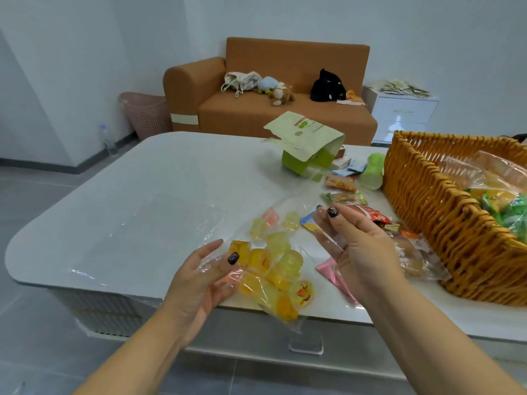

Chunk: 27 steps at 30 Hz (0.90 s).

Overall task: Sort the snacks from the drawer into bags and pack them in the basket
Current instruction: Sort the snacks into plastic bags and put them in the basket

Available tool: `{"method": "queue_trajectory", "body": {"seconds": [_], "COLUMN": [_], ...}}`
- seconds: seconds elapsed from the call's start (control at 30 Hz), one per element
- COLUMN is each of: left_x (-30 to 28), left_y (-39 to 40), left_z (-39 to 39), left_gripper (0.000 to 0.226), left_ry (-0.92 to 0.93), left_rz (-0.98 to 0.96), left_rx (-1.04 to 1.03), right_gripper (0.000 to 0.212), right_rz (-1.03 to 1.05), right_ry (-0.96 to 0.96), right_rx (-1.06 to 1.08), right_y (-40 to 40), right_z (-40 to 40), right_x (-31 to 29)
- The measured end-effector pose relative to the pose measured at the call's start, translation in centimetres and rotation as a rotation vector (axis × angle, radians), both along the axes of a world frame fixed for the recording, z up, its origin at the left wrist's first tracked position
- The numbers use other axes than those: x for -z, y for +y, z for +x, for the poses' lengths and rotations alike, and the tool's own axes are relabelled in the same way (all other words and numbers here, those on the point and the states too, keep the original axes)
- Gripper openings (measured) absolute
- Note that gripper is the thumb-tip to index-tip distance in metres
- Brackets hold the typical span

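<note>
Holding clear bag (268,269), left hand (199,277), right hand (359,246), wicker basket (427,212) beside

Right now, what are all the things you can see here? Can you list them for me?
clear plastic bag of yellow jelly cups: one, see-through with yellow cups, at the table's near edge, held by both hands
glossy white table: one, white, centre
woven wicker basket: one, orange-brown, on the table at right, bagged snacks inside
loose snack packets: several, mixed colours, on the table beside the basket
green cardboard box: one, flap open, far side of the table
orange fabric sofa: one, against the back wall, soft toys and bags on it
pink laundry hamper: one, left of the sofa
white drawer cabinet: one, right of the sofa
left hand: grip pinching the bag
right hand: grip pinching the bag
</note>
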<state>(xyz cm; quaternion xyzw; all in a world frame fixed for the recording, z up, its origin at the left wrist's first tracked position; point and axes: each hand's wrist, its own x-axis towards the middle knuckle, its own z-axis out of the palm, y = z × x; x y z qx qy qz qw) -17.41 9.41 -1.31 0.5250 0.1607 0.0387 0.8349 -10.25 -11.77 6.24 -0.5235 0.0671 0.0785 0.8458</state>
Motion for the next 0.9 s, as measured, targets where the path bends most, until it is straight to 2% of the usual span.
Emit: {"method": "queue_trajectory", "body": {"seconds": [0.07, 0.13, 0.2, 0.27, 0.33, 0.37, 0.43, 0.57, 0.73, 0.83, 0.9], "left_x": [-1.4, -3.1, -4.1, -4.3, -3.8, -3.5, -3.4, -3.5, -3.7, -4.6, -5.2], "left_y": [1.1, 2.0, 2.6, 2.6, 2.3, 2.3, 2.6, 3.0, 3.4, 4.4, 5.2], "left_z": [0.3, 0.3, 0.4, 0.4, 0.3, 0.2, 0.1, 0.2, 0.9, 1.8, 1.9], "left_gripper": [0.104, 0.094, 0.088, 0.079, 0.053, 0.041, 0.031, 0.012, 0.008, 0.011, 0.011], "left_ry": [0.029, 0.075, 0.138, 0.204, 0.258, 0.279, 0.305, 0.34, 0.364, 0.338, 0.317], "left_rz": [0.243, 0.474, 0.606, 0.706, 0.758, 0.766, 0.725, 0.518, 0.487, 0.481, 0.539], "left_rx": [0.06, 0.218, 0.37, 0.425, 0.404, 0.389, 0.35, 0.286, 0.106, 0.034, 0.038], "right_gripper": [0.014, 0.015, 0.016, 0.016, 0.017, 0.018, 0.019, 0.017, 0.015, 0.042, 0.044], "right_rz": [-0.012, -0.006, 0.013, 0.035, 0.021, 0.005, -0.032, -0.231, -0.492, -0.399, -0.419], "right_ry": [-0.008, -0.013, -0.011, 0.019, 0.064, 0.082, 0.107, 0.048, -0.098, -0.198, -0.322], "right_rx": [-0.021, -0.055, -0.097, -0.117, -0.117, -0.112, -0.096, -0.116, -0.106, -0.115, -0.203], "right_y": [0.3, 0.7, 1.4, 2.2, 3.1, 3.5, 3.9, 3.3, 3.8, 4.4, 4.8], "right_z": [0.7, 1.4, 1.9, 2.1, 2.1, 2.1, 2.5, 4.1, 5.2, 6.6, 7.6], "right_x": [0.0, 0.2, 0.7, 1.5, 2.4, 2.8, 3.2, 3.2, 3.9, 3.7, 3.7]}}
